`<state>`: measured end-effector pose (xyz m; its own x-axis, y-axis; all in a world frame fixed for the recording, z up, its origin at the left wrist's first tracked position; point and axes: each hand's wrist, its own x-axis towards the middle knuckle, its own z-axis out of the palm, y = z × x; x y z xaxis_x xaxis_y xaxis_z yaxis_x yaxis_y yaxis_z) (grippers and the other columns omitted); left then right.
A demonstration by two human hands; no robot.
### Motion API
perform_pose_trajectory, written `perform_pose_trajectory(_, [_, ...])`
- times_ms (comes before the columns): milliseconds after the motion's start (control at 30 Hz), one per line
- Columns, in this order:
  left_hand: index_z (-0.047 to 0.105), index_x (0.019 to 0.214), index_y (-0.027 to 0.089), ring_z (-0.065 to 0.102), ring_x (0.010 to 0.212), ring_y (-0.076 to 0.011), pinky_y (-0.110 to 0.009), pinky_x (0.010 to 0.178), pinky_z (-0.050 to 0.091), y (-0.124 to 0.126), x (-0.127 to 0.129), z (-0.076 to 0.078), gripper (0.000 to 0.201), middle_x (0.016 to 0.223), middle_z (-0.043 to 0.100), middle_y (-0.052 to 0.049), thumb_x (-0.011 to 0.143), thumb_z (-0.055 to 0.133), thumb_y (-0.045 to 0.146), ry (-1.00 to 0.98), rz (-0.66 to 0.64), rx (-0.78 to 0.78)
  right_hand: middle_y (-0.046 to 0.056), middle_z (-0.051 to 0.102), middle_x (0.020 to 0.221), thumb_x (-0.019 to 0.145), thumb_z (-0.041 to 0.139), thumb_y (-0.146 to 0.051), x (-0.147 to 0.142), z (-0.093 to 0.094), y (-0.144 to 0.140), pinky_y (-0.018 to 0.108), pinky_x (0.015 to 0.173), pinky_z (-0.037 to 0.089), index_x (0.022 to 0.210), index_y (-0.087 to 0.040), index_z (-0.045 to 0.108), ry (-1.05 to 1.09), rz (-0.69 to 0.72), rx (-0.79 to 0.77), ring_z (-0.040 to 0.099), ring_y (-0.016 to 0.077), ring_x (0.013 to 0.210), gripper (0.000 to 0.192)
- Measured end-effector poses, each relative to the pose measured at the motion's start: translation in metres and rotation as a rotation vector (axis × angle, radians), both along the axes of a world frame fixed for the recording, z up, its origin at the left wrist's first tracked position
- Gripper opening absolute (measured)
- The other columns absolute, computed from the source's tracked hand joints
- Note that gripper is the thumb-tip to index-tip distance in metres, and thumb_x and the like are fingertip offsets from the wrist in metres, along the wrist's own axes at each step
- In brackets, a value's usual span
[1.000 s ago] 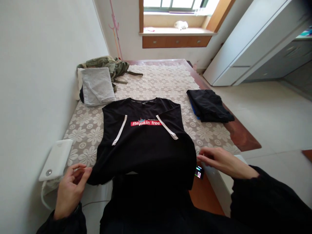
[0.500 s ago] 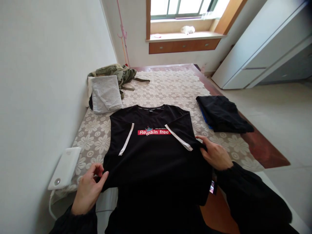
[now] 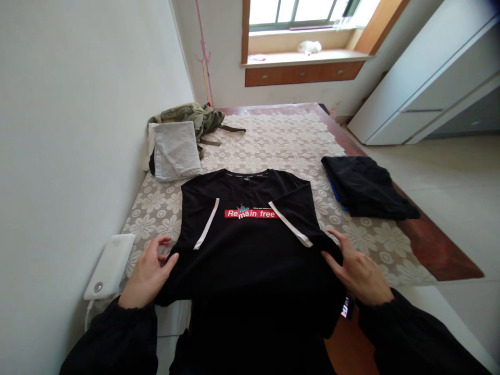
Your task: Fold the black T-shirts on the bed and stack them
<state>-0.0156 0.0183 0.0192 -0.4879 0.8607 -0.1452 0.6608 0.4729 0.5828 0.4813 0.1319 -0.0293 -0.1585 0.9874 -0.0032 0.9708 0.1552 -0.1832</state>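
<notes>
- Black T-shirt (image 3: 250, 245) lies face up at the near edge of the bed (image 3: 273, 135), collar toward the window, hem hanging off the edge toward me. Both sleeves are folded in over the chest, white cuffs flanking the red "Remain free" strip.
- Change: a second ago my hands were lower, at the shirt's bottom corners. Both have since moved up to the side edges at about sleeve level. Shirt itself hasn't shifted. I read this as the sides being lined up, body not yet folded.
- My left hand (image 3: 150, 273): fingers loosely curled, half open, thumb and fingertips touching the shirt's left edge. Can't tell if cloth is actually pinched.
- My right hand (image 3: 359, 273): fingers spread and extended, flat against the right edge; a light press, no closed grip.
- White power bank (image 3: 110, 259) at the near left edge, just beside my left hand.
- Folded dark clothes (image 3: 367, 187) on the right edge.
- Folded grey cloth (image 3: 176, 151) and olive garment (image 3: 195, 117) along the left edge, farther back.
</notes>
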Motion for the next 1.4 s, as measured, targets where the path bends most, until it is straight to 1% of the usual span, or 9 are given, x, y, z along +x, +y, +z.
perform_pose_trajectory(100, [0.059, 0.117, 0.023, 0.071, 0.071, -0.0234, -0.037, 0.070, 0.055, 0.003, -0.001, -0.001, 0.056, 0.093, 0.074, -0.005, 0.076, 0.065, 0.061, -0.041, -0.027, -0.042, 0.013, 0.083, 0.107, 0.105, 0.048, -0.048, -0.006, -0.003, -0.014, 0.047, 0.071, 0.060, 0.168, -0.024, 0.033, 0.081, -0.020, 0.030, 0.081, 0.0387, 0.081, 0.069])
perform_pose_trajectory(167, [0.058, 0.114, 0.024, 0.069, 0.065, -0.0233, -0.035, 0.067, 0.052, 0.006, 0.000, -0.001, 0.049, 0.072, 0.068, 0.002, 0.080, 0.062, 0.059, -0.058, -0.064, -0.077, 0.013, 0.083, 0.111, 0.106, 0.046, -0.044, -0.011, -0.005, -0.020, 0.047, 0.070, 0.060, 0.169, -0.023, 0.032, 0.092, -0.033, 0.069, 0.080, 0.0385, 0.079, 0.068])
perform_pose_trajectory(233, [0.058, 0.109, 0.026, 0.065, 0.060, -0.0221, -0.034, 0.066, 0.048, 0.008, 0.002, -0.001, 0.038, 0.066, 0.064, 0.005, 0.083, 0.058, 0.053, -0.030, -0.073, -0.066, 0.014, 0.082, 0.115, 0.107, 0.044, -0.039, -0.011, -0.006, -0.023, 0.047, 0.070, 0.061, 0.168, -0.024, 0.034, 0.084, -0.014, 0.106, 0.081, 0.0377, 0.080, 0.064])
perform_pose_trajectory(433, [0.064, 0.098, 0.028, 0.063, 0.063, -0.0219, -0.034, 0.070, 0.046, 0.004, 0.001, -0.005, 0.024, 0.072, 0.066, 0.001, 0.087, 0.049, 0.043, 0.114, -0.039, 0.040, 0.013, 0.080, 0.123, 0.106, 0.043, -0.034, 0.017, -0.008, -0.002, 0.043, 0.075, 0.063, 0.162, -0.025, 0.042, 0.126, 0.070, 0.055, 0.082, 0.0365, 0.097, 0.056])
perform_pose_trajectory(700, [0.064, 0.125, 0.025, 0.068, 0.066, -0.0232, -0.035, 0.072, 0.049, -0.013, 0.005, -0.016, 0.047, 0.080, 0.067, 0.000, 0.088, 0.056, 0.054, 0.117, 0.073, 0.052, 0.013, 0.081, 0.112, 0.104, 0.047, -0.042, 0.027, -0.002, 0.010, 0.044, 0.084, 0.061, 0.162, -0.023, 0.042, 0.131, 0.019, -0.070, 0.080, 0.0374, 0.102, 0.061])
perform_pose_trajectory(933, [0.070, 0.116, 0.025, 0.063, 0.062, -0.0201, -0.034, 0.069, 0.051, -0.017, -0.001, -0.018, 0.046, 0.086, 0.069, -0.001, 0.088, 0.057, 0.059, 0.080, 0.024, 0.073, 0.006, 0.082, 0.093, 0.098, 0.055, -0.048, 0.030, 0.005, 0.004, 0.039, 0.082, 0.060, 0.153, -0.026, 0.051, 0.354, 0.008, -0.241, 0.081, 0.0328, 0.094, 0.059])
perform_pose_trajectory(1133, [0.072, 0.124, 0.023, 0.065, 0.064, -0.0199, -0.034, 0.069, 0.055, -0.022, -0.013, -0.019, 0.053, 0.094, 0.073, -0.004, 0.090, 0.056, 0.061, 0.107, -0.066, 0.098, 0.006, 0.078, 0.084, 0.095, 0.054, -0.058, 0.038, 0.028, 0.008, 0.040, 0.080, 0.057, 0.146, -0.024, 0.055, 0.256, 0.079, -0.374, 0.078, 0.0321, 0.084, 0.061])
perform_pose_trajectory(1267, [0.073, 0.127, 0.027, 0.075, 0.084, -0.0255, -0.035, 0.076, 0.057, -0.010, -0.034, -0.004, 0.054, 0.108, 0.079, -0.007, 0.093, 0.052, 0.063, 0.076, -0.151, -0.019, 0.007, 0.078, 0.090, 0.093, 0.058, -0.068, 0.034, 0.053, 0.043, 0.039, 0.078, 0.056, 0.131, -0.024, 0.066, 0.171, 0.199, -0.351, 0.075, 0.0289, 0.082, 0.059])
perform_pose_trajectory(1400, [0.075, 0.124, 0.029, 0.075, 0.096, -0.0277, -0.039, 0.093, 0.056, 0.045, -0.047, 0.010, 0.048, 0.117, 0.080, -0.007, 0.096, 0.049, 0.059, 0.144, -0.298, 0.004, 0.010, 0.078, 0.108, 0.102, 0.049, -0.053, 0.004, 0.057, 0.119, 0.039, 0.086, 0.057, 0.120, -0.023, 0.072, 0.184, 0.328, -0.104, 0.074, 0.0255, 0.089, 0.042])
